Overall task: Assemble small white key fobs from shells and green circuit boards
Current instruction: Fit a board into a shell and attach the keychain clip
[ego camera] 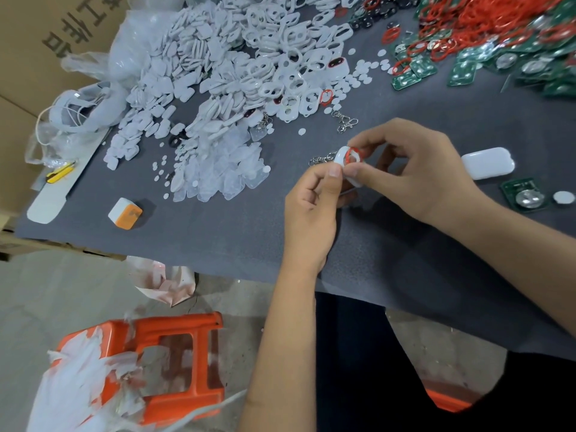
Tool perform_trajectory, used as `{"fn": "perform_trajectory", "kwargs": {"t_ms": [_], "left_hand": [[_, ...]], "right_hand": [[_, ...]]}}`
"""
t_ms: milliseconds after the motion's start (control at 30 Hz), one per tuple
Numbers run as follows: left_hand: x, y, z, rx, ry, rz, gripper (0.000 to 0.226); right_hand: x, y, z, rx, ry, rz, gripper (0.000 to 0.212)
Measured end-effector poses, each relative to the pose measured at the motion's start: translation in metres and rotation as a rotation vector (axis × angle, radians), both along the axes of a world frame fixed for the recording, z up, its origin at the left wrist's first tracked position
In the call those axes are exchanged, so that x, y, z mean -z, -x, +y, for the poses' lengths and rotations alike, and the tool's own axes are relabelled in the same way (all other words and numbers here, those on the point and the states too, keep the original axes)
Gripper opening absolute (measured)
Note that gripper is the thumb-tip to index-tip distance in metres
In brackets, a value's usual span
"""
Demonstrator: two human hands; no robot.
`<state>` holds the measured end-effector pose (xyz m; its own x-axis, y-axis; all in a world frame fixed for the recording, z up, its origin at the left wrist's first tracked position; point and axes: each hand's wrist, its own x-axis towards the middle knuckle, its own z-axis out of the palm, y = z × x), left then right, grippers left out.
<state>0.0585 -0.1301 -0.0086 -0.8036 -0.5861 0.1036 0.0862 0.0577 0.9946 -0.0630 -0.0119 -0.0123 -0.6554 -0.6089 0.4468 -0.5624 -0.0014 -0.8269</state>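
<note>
Grey mat [218, 232]; both hands [311, 207] [414, 169] pinch white shell [344, 160], chain end pointing left.

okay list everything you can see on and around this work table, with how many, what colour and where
White plastic shell pile: many, white, table's far middle.
Clear flat covers: many, translucent, in front of the shells.
Green circuit boards: many, green, far right.
Red rubber rings: many, red, on the boards.
Single green board: one, right edge.
White oblong case: one, right.
Orange-and-white block: one, near left.
Orange plastic stool: one, floor.
Cardboard boxes: brown, left.
Left hand, right hand: together holding one white key fob shell with a red ring.
</note>
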Motion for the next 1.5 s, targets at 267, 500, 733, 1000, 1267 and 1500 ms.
{"fn": "perform_trajectory", "kwargs": {"t_ms": [267,500,733,1000,1267,1500], "left_hand": [[-0.0003,-0.0005,0.0001,0.006,-0.01,0.012,0.023],[0.0001,-0.0009,-0.0009,0.006,-0.025,0.014,0.023],[-0.0017,-0.0003,0.0005,0.008,-0.044,0.017,0.024],[-0.0026,-0.0017,0.0007,0.009,-0.04,0.02,0.022],[-0.0033,-0.0005,0.0017,0.005,-0.01,-0.005,0.024],[-0.0021,-0.0004,-0.0004,-0.004,0.018,-0.01,0.026]], "right_hand": [[-0.0031,0.0005,0.0013,-0.01,0.029,-0.064,0.023],[-0.004,0.0001,0.0025,-0.016,0.038,-0.075,0.029],[-0.0021,-0.0005,0.0006,-0.013,0.04,-0.077,0.027],[-0.0019,0.0006,0.0003,-0.012,0.045,-0.057,0.03],[-0.0006,0.0007,0.0,-0.031,0.057,-0.093,0.027],[-0.0015,-0.0004,0.0002,-0.097,0.077,-0.223,0.029]]}}
